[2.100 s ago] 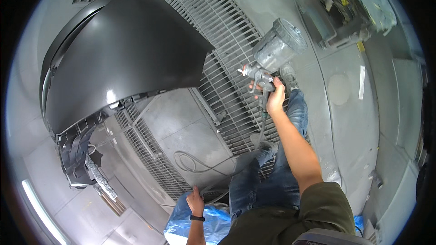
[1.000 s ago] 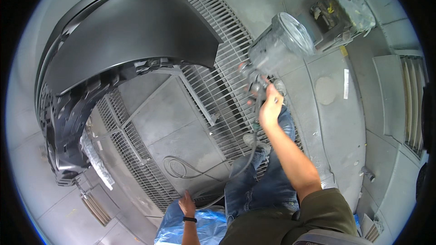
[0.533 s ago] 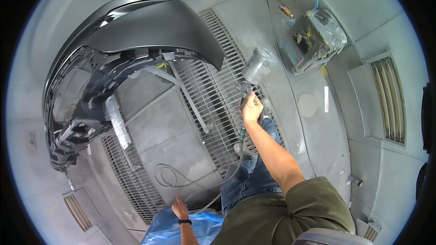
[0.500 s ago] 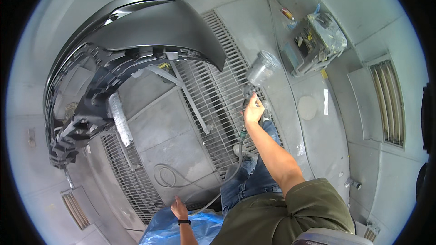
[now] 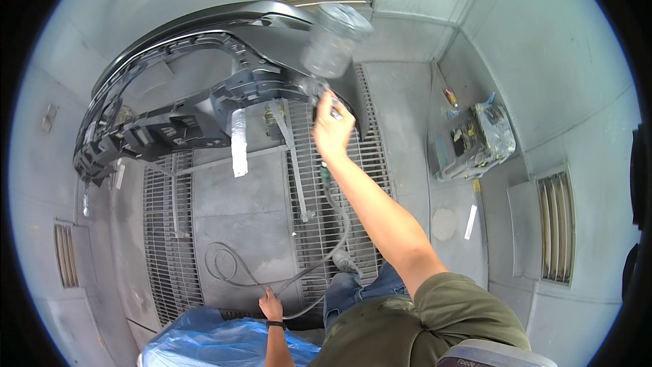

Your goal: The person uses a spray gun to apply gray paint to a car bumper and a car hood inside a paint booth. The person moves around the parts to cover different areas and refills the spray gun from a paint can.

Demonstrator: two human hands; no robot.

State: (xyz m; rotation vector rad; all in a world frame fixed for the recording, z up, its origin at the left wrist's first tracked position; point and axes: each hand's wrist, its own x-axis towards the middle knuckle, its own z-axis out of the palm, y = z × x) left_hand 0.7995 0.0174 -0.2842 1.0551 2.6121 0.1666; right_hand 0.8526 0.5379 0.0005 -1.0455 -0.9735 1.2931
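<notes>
My right hand [image 5: 334, 126] is wrapped round a spray gun [image 5: 314, 88], its arm stretched out ahead. On top of the gun sits a clear paint cup [image 5: 336, 41], blurred by motion. Gun and cup overlap the right end of a dark car bumper [image 5: 183, 119], whose ribbed inner side faces me; whether they touch cannot be told. A grey air hose [image 5: 345, 228] hangs from a green fitting [image 5: 325, 173] under the gun and loops above the floor. Low down, my left hand [image 5: 272, 306] is closed on this hose, with the fingers partly hidden.
A metal stand [image 5: 293, 163] carries the bumper above floor grates [image 5: 166, 245]. Blue plastic sheeting [image 5: 217, 340] lies beside my left forearm. At the right wall stands a plastic-wrapped box [image 5: 475, 139]. Slatted vents [image 5: 557, 228] are set into the walls.
My right hand has swung forward and left with the spray gun, up to the bumper's right end. The view has turned. My left hand stays low, by the hose.
</notes>
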